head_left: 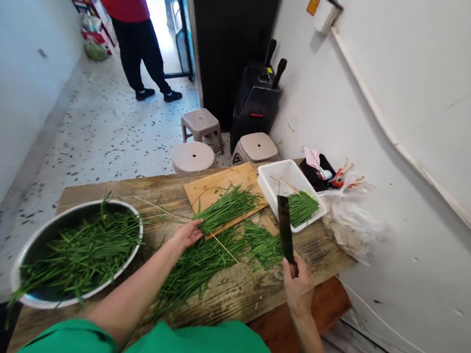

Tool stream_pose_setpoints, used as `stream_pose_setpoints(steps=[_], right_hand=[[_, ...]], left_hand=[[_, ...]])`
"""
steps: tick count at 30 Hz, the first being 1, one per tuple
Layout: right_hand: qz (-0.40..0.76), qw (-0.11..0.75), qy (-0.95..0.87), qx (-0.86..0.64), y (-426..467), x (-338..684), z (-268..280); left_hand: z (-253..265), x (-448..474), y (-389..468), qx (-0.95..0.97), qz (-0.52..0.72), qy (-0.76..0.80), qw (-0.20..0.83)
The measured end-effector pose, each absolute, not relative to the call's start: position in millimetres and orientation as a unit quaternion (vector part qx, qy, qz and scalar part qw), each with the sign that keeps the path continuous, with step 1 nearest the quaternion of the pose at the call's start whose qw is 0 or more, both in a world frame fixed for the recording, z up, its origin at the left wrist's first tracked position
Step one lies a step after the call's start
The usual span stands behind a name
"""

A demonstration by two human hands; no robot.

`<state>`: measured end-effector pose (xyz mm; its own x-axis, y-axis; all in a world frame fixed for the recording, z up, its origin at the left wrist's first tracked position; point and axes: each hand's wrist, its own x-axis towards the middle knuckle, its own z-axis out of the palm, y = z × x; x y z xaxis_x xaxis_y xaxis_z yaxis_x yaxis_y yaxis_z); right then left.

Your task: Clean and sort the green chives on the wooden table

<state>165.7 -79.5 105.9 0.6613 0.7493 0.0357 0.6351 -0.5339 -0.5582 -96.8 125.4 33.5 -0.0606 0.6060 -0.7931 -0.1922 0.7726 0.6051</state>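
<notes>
My right hand (298, 287) is wrapped round the handle of a kitchen knife (284, 225). Its broad dark blade points up and away, above the right side of the table. Toward the middle, my left hand (190, 233) grips the near end of a bunch of garlic chives (230, 206). That bunch lies across a wooden cutting board (200, 192). More loose chives (197, 270) are spread on the table below the board. A white plastic tray (270, 171) beside the board has cut chives (302, 208) at its near end and thin sticks across it.
A metal basin (21, 275) heaped with chives stands on the left of the wooden table (232, 295). A plastic bag (351, 224) rests at the right by the wall. Plastic stools (194, 157) and a black speaker (255, 100) stand beyond. Another person (135, 45) is near the doorway.
</notes>
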Motion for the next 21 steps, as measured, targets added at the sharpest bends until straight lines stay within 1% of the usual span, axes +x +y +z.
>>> stream_pose_setpoints(steps=[2, 3, 4, 6, 7, 8, 10, 12, 15, 21], right_hand=[[0.139, 0.267, -0.445, -0.843, -61, 154, 101], [0.161, 0.263, -0.467, -0.829, -51, 148, 98], [0.184, 0.257, -0.488, -0.814, -42, 142, 94], [0.217, 0.24, -0.522, -0.789, -26, 131, 87], [0.227, 0.23, -0.536, -0.78, -20, 127, 84], [0.234, 0.22, -0.546, -0.774, -14, 123, 81], [0.241, 0.203, -0.556, -0.769, -6, 117, 77], [0.24, 0.188, -0.56, -0.771, 1, 114, 74], [0.234, 0.159, -0.568, -0.773, 9, 114, 71], [0.22, 0.101, -0.614, -0.751, 23, 116, 65]], left_hand=[[25, -108, 112, 0.154, 0.287, 0.69, 0.646], [24, -112, 105, 0.186, 0.286, 0.715, 0.61], [24, -116, 98, 0.247, 0.286, 0.743, 0.552], [23, -117, 85, 0.453, 0.275, 0.761, 0.375], [23, -115, 80, 0.563, 0.257, 0.732, 0.284], [21, -110, 77, 0.657, 0.232, 0.684, 0.216], [16, -95, 76, 0.767, 0.177, 0.599, 0.145], [9, -79, 85, 0.802, 0.127, 0.574, 0.107], [-1, -61, 105, 0.801, 0.079, 0.588, 0.082], [-10, -48, 129, 0.792, 0.06, 0.604, 0.065]])
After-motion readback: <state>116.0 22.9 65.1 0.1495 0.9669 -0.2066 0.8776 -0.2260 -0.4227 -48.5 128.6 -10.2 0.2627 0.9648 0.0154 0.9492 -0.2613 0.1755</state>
